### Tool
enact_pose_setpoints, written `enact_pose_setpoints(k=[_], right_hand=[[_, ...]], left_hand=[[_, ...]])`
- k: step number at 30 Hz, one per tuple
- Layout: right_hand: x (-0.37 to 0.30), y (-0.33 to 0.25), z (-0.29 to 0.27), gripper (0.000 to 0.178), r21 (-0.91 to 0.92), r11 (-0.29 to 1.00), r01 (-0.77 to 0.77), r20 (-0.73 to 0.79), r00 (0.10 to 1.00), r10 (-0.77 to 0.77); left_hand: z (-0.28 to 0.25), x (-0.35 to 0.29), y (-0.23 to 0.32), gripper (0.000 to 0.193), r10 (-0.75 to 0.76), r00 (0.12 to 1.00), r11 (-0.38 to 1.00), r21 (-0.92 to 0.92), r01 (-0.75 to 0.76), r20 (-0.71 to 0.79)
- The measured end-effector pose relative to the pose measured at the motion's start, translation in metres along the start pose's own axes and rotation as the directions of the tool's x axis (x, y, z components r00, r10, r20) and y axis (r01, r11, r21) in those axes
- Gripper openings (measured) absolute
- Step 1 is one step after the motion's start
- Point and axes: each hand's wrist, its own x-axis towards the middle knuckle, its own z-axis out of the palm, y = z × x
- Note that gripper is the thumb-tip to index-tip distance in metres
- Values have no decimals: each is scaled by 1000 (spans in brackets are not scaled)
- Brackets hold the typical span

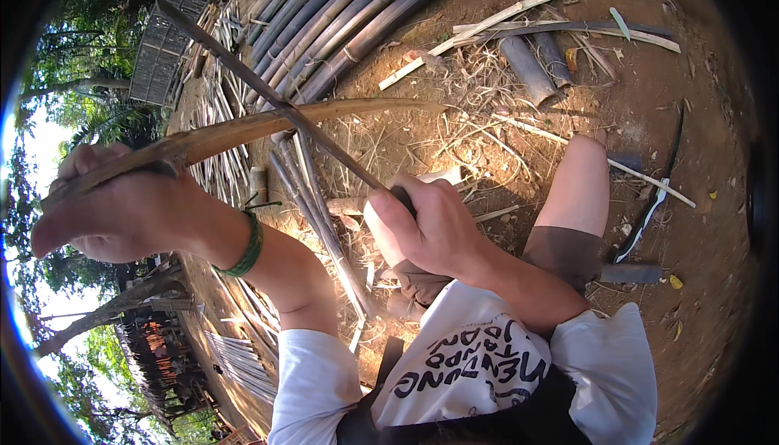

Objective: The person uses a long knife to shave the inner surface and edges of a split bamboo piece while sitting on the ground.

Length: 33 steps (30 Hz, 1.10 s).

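Observation:
My left hand (122, 206), at the far left with a green woven band at its wrist, is closed round one end of a long split bamboo strip (243, 127). The strip tapers away to the right. In my right hand (434, 222), at the centre, the fingers wrap the dark handle of a long machete (227, 64). Its narrow blade points to the upper left and crosses the strip near the strip's middle. Whether blade and strip touch there I cannot tell.
Long dark bamboo poles (349, 27) lie side by side at the top. Short bamboo pieces (527, 68) and shavings (487, 141) cover the earth ahead. A dark curved object with a white band (656, 202) lies right of my bare knee (578, 177). Thin poles (312, 210) lie between my arms.

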Motion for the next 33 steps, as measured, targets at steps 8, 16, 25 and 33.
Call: enact_pose_setpoints(k=[8,16,25,33], right_hand=[[5,22,-7,47,-44,982,-182,-53,982,180],[-7,6,-2,47,-24,995,-102,41,994,103],[-1,72,-3,58,-84,968,-235,-35,972,233],[-9,189,-15,70,-118,792,-599,-49,800,598]], left_hand=[[0,5,0,81,20,999,999,-42,-21,-25],[-4,0,-2,83,-44,996,999,-21,42,-78],[-9,6,-12,85,-64,998,992,-108,62,-16],[-32,24,-43,85,-72,996,981,-175,80,50]])
